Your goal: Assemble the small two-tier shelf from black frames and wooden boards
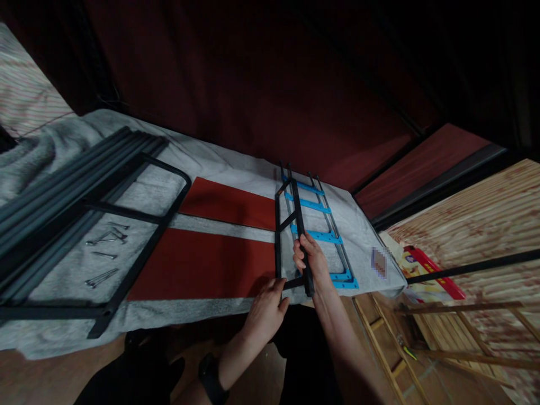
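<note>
Nearest you, your left hand (pixel 268 306) meets the near corner of the small black metal ladder-shaped frame (pixel 299 222). Its fingers (pixel 283 306) are bent and the thumb is on top, and they seem to pinch the end bar, which likely keeps that corner from swinging. Just beyond, your right hand (pixel 311 260) is wrapped fully around the frame's right rail, fingers closed, so this hand appears to carry the weight. The frame is at the near right edge of the bench, tilted up off the grey cloth (pixel 236 169) rather than lying flat. Right behind it lie thin dark frames with bright blue cross-brackets (pixel 323 236), flat and stacked, probably parked close for easy reach. To the left two flat red rectangular panels (pixel 202 264) lie side by side on the cloth, which likely guards their finish. Further left, loose silver screws (pixel 105 239) lie spread out inside the large black rounded-corner metal frame (pixel 163 226), which keeps them visible and corralled. A bundle of long dark bars (pixel 63 180) lies at the far left. Off the bench to your right a pale wooden ladder (pixel 379 337) lies on the floor.
</note>
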`<act>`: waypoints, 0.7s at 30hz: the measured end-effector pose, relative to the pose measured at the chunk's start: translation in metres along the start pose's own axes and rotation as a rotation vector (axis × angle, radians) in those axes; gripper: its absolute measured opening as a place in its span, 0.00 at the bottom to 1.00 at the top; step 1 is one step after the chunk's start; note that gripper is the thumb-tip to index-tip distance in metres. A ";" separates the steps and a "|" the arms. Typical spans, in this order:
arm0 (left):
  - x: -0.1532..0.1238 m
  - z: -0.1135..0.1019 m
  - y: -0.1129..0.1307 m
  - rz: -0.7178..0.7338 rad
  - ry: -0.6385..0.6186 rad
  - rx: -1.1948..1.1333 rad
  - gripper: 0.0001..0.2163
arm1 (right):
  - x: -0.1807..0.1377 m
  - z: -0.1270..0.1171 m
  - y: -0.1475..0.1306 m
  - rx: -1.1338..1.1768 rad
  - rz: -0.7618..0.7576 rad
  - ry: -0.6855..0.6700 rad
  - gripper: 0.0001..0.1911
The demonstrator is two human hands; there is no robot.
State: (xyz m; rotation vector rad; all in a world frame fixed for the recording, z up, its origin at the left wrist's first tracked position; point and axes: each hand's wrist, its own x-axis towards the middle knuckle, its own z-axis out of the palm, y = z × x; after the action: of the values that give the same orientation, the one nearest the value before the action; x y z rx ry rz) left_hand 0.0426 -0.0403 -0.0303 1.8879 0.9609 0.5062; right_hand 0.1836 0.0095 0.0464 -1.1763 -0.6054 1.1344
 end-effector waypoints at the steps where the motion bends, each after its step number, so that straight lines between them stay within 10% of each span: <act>1: 0.000 -0.001 0.000 -0.005 -0.010 0.010 0.21 | 0.000 0.000 0.000 -0.008 -0.001 -0.003 0.18; 21: 0.020 -0.037 -0.014 -0.124 0.101 0.015 0.18 | -0.001 -0.004 -0.004 0.029 0.030 -0.025 0.16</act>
State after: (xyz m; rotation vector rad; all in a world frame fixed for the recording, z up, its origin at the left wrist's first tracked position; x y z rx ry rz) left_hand 0.0243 -0.0004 -0.0255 1.8166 1.1430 0.5259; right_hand 0.1883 0.0070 0.0488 -1.1511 -0.5910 1.1810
